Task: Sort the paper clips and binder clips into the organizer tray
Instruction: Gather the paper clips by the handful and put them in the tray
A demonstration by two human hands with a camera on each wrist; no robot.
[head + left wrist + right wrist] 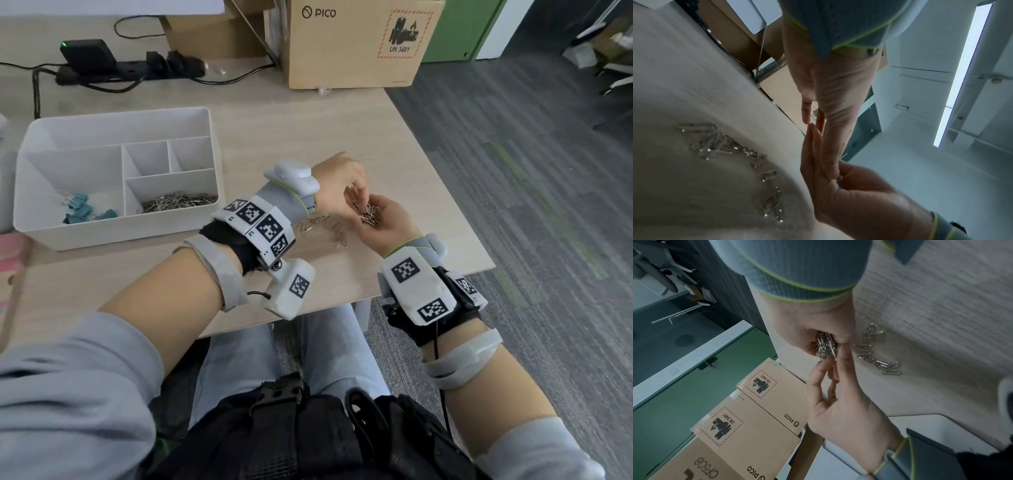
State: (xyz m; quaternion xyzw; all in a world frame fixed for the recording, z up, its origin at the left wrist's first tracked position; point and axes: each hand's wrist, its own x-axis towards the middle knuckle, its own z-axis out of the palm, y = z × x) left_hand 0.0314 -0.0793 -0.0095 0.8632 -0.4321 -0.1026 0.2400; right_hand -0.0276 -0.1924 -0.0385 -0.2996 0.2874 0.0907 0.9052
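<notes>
The white organizer tray (116,236) stands at the left of the table. Teal binder clips (82,209) lie in its big left compartment and silver paper clips (178,201) in its front right one. My right hand (380,219) is palm up near the table's right edge, cupped round a heap of paper clips (825,345). My left hand (356,198) reaches down into that palm and pinches at the heap with thumb and forefinger. Several loose paper clips (325,226) lie on the table just left of both hands, and they show again as loose clips (715,142) in the left wrist view.
A PICO cardboard box (356,44) stands at the back of the table, with a black power strip (130,68) and cables to its left. The table's right edge (445,205) runs close by my right hand, over grey carpet. A pink object (13,253) lies at the far left.
</notes>
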